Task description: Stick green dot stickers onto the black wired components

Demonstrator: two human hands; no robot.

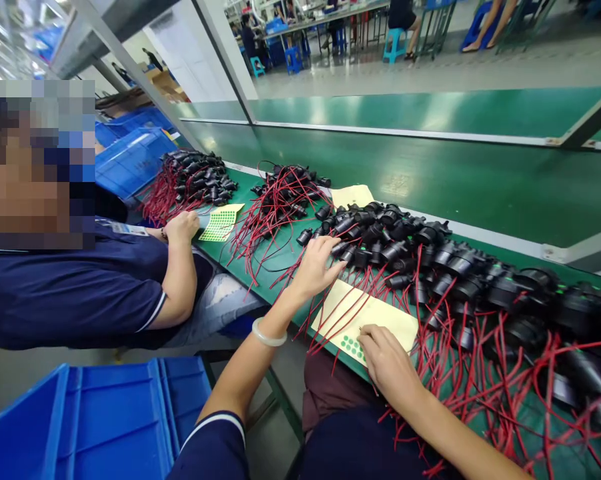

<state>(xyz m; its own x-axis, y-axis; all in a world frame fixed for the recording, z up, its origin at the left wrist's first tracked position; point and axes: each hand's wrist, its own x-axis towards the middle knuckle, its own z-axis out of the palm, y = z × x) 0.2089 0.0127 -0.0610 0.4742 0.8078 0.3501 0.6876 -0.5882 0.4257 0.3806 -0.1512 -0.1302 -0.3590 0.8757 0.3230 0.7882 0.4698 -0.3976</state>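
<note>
A: Where are the hands?

B: The left hand [314, 268] is half open above the near edge of the heap of black cylindrical plastic parts [395, 251], thumb apart from fingers; I see nothing held. The right hand [389, 365] has its fingertips drawn together at the pale yellow paper sheet [394, 323]. Whether they grip anything, I can't tell.

A: And the sheet?

B: It lies on the green tabletop [213, 249], just below the heap, with thin red wires [500, 347] crossing it. Only a small cluster of round green dots [351, 344] shows near its lower edge; most of its face is bare.

A: So it looks nearly used up?

B: I'd judge so. The co-worker's dotted sheet [221, 223] looks much fuller.

A: What about the parts?

B: Several towards the right show green spots; on many others I can't make any out. I can't count either kind.
</note>
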